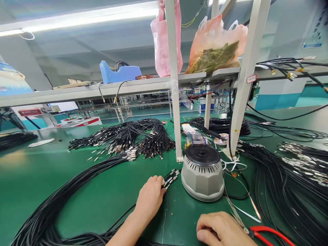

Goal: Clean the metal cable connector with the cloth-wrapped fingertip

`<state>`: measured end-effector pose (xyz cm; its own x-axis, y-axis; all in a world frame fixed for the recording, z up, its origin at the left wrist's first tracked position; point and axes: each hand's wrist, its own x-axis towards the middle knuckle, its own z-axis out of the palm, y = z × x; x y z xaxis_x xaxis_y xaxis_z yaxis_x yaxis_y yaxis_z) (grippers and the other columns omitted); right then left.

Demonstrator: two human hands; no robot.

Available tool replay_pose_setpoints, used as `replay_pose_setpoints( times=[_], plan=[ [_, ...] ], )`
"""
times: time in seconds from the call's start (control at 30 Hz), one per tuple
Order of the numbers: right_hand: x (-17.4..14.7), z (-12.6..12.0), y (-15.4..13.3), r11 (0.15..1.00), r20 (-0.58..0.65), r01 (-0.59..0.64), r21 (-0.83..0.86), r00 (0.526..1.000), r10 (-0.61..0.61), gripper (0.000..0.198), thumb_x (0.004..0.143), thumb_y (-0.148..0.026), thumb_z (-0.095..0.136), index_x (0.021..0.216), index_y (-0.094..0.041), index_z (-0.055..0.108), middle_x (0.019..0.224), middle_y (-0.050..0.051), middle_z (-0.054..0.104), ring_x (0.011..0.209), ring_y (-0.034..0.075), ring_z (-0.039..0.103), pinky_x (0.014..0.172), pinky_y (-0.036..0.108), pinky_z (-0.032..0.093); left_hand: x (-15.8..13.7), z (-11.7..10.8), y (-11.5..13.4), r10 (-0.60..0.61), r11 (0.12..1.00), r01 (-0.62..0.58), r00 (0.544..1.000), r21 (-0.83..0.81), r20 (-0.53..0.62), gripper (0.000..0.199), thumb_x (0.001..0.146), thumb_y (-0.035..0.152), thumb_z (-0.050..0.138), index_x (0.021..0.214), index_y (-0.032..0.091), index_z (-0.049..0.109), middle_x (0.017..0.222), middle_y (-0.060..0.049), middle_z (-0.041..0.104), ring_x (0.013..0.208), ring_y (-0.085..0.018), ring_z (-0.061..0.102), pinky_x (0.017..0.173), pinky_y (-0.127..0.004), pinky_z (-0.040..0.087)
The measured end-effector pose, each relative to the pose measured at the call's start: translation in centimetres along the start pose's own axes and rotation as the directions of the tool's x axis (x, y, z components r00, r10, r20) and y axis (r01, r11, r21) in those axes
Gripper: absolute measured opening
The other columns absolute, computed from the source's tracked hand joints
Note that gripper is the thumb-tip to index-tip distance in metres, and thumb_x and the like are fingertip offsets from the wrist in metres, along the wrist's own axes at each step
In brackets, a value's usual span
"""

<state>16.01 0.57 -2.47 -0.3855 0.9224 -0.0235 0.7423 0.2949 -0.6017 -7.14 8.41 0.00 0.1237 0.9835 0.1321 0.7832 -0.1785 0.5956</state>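
Head view: take the grey machine [202, 182] with its black disc [202, 154] as landmark, standing on the green tabletop [102, 184]. Find left hand [151, 194] left of the machine and a little nearer the viewer, with fingers closed firmly round a small bundle of black cables [170, 177]. See silver ends jutting from the grip toward the machine, just beside its left flank. Find right hand [221, 227] in front of the machine, slightly to its right, with palm down and fingers loosely curled; cannot tell whether anything is held underneath. Note red-handled cutters [269, 230] right of and nearer than the machine, just beside the right hand; cannot tell whether touching. Note long cable coil [64, 186] sweeping round well left of the machine, cable pile [125, 131] behind and left, loose cables [279, 177] to its right. Log white strips [234, 165] at its right side, white post [173, 102] just behind its left edge, and pink bag [161, 48] above and behind on the shelf [102, 89]
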Motion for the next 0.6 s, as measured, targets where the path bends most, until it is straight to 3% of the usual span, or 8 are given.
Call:
replay_pose_setpoints(
  times=[0.1,0.2,0.27,0.33,0.43,0.5,0.6],
  plan=[
    [0.0,-0.2,0.3,0.999,-0.093,0.004,0.031,0.996,-0.002,0.025,0.095,-0.027,0.046,0.083,-0.022,0.068,0.086,-0.001,0.070,0.083,0.016,0.064,0.072,0.025,0.040,-1.1,-0.1,1.0,-0.020,0.980,0.019,1.000,-0.199,-0.005,0.005,0.080,0.024,0.051,0.079,0.019,0.053,0.087,-0.007,0.055,0.088,-0.026,0.049,0.085,-0.041,0.035],
    [-0.1,-0.3,0.6,0.977,-0.263,0.073,0.202,0.965,-0.018,0.029,0.099,-0.036,0.042,0.096,-0.023,0.068,0.094,0.000,0.071,0.086,0.015,0.065,0.077,0.024,0.045,-3.0,0.0,2.6,-0.050,0.872,0.130,0.983,-0.472,0.178,0.026,0.074,0.042,0.056,0.082,0.017,0.054,0.076,-0.004,0.057,0.069,-0.018,0.056,0.068,-0.031,0.044],
    [-0.2,-0.5,0.4,0.936,-0.359,0.136,0.325,0.933,-0.010,0.032,0.099,-0.042,0.042,0.102,-0.024,0.069,0.097,0.001,0.071,0.087,0.015,0.066,0.077,0.022,0.047,-4.2,0.7,3.8,-0.045,0.792,0.225,0.949,-0.568,0.313,0.036,0.067,0.048,0.060,0.080,0.015,0.055,0.069,-0.005,0.058,0.058,-0.015,0.055,0.055,-0.026,0.042],
    [-0.4,-0.6,-0.1,0.912,-0.369,0.154,0.380,0.930,-0.003,0.034,0.099,-0.045,0.043,0.100,-0.024,0.069,0.095,0.000,0.071,0.086,0.014,0.066,0.076,0.022,0.047,-5.1,1.5,4.8,-0.037,0.751,0.286,0.918,-0.594,0.395,0.038,0.063,0.047,0.061,0.079,0.013,0.056,0.064,-0.004,0.058,0.053,-0.014,0.053,0.048,-0.023,0.037],
    [-0.6,-0.8,-0.7,0.938,-0.346,0.128,0.323,0.938,-0.009,0.036,0.099,-0.043,0.043,0.083,-0.021,0.067,0.082,0.000,0.067,0.077,0.014,0.062,0.070,0.023,0.044,-5.7,2.4,6.1,-0.020,0.756,0.308,0.892,-0.577,0.451,0.026,0.062,0.036,0.060,0.074,0.012,0.057,0.057,-0.002,0.055,0.049,-0.011,0.048,0.046,-0.021,0.033],
    [-0.6,-0.7,-0.8,0.965,-0.350,0.100,0.242,0.937,-0.009,0.039,0.100,-0.041,0.042,0.074,-0.019,0.061,0.075,0.000,0.063,0.072,0.014,0.058,0.066,0.024,0.041,-5.7,2.7,6.6,0.000,0.770,0.289,0.891,-0.568,0.454,0.023,0.063,0.033,0.058,0.072,0.012,0.057,0.058,-0.001,0.053,0.051,-0.011,0.046,0.048,-0.022,0.032],
    [-0.4,-0.3,-0.5,0.991,-0.336,0.036,0.131,0.942,0.010,0.037,0.100,-0.037,0.037,0.074,-0.019,0.057,0.078,0.002,0.063,0.075,0.017,0.058,0.068,0.028,0.039,-5.7,2.9,6.7,0.046,0.793,0.231,0.900,-0.563,0.433,0.033,0.069,0.044,0.059,0.077,0.013,0.056,0.066,-0.001,0.050,0.060,-0.013,0.045,0.055,-0.024,0.035]
  ],
)
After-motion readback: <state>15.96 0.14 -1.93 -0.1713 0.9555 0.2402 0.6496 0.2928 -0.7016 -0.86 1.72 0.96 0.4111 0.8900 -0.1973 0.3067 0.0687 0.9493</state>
